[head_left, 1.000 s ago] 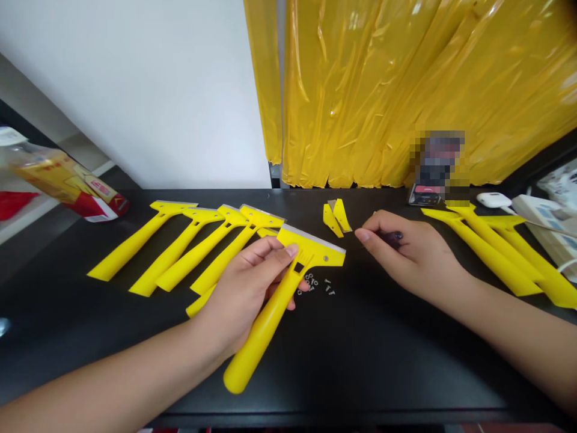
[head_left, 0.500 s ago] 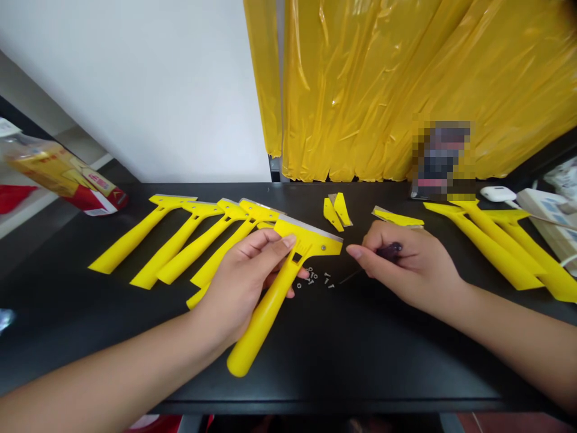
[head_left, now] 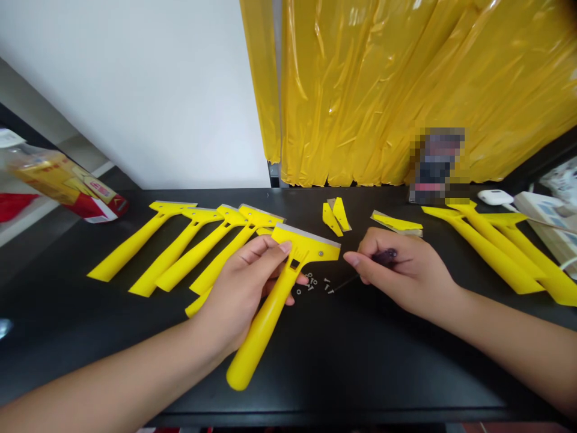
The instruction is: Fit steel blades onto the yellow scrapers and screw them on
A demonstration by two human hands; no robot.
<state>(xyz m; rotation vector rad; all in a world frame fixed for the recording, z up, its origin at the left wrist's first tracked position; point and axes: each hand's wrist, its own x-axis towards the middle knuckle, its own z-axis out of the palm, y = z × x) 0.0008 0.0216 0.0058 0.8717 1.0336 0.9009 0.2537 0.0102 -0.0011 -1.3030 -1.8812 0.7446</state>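
My left hand (head_left: 252, 276) grips a yellow scraper (head_left: 265, 325) near its head, thumb on the front face. A metal blade strip runs along the scraper's top edge, and one screw shows at the right of its head. In my right hand (head_left: 406, 270) is a screwdriver (head_left: 384, 257) with a dark handle, the fingers closed round it. Its thin shaft slants down to the left, the tip close to the small screws (head_left: 328, 286) on the black table (head_left: 360, 367). Several nuts and screws (head_left: 310, 281) lie just right of the scraper, partly behind my left fingertips.
More yellow scrapers (head_left: 130, 249) lie in a row at left. Loose yellow plates (head_left: 336, 215) and another plate with a blade (head_left: 396, 222) sit at the back. Yellow handles (head_left: 491, 246) are at right, near a power strip (head_left: 541, 216). A bottle (head_left: 67, 180) stands at far left.
The screwdriver tip has moved slightly down and left, closer to the loose screws. The whole view has shifted a little; my left hand keeps its hold on the scraper.
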